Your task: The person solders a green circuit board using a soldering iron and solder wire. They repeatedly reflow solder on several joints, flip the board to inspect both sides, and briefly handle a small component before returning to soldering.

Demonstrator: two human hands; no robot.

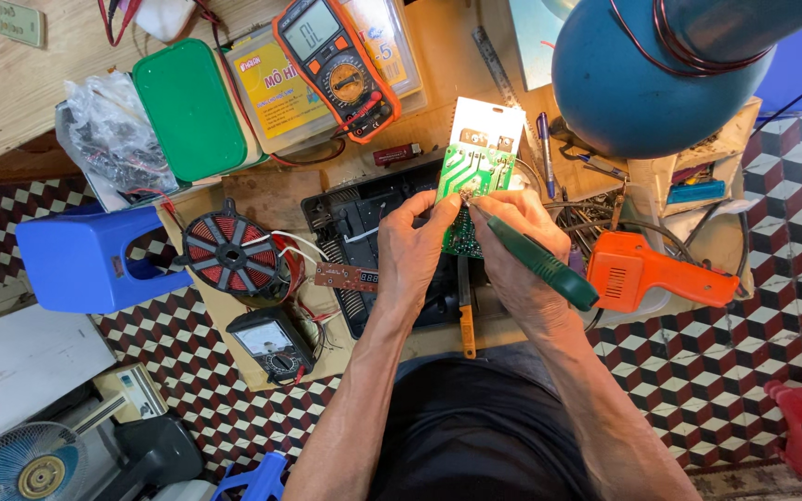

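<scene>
A green printed circuit board (477,165) is held upright over a black appliance casing (364,223) on the workbench. My left hand (415,250) grips the board's lower left edge with the fingertips. My right hand (512,246) holds a dark green soldering iron (536,260) like a pen, its tip touching the board near its middle. A small red display board (345,276) on wires lies just left of my left hand.
A red copper induction coil (232,255) and a small black meter (271,341) lie to the left. An orange multimeter (336,65), a green box (189,109), an orange solder gun (647,274), a blue lamp shade (642,83), a blue stool (85,260).
</scene>
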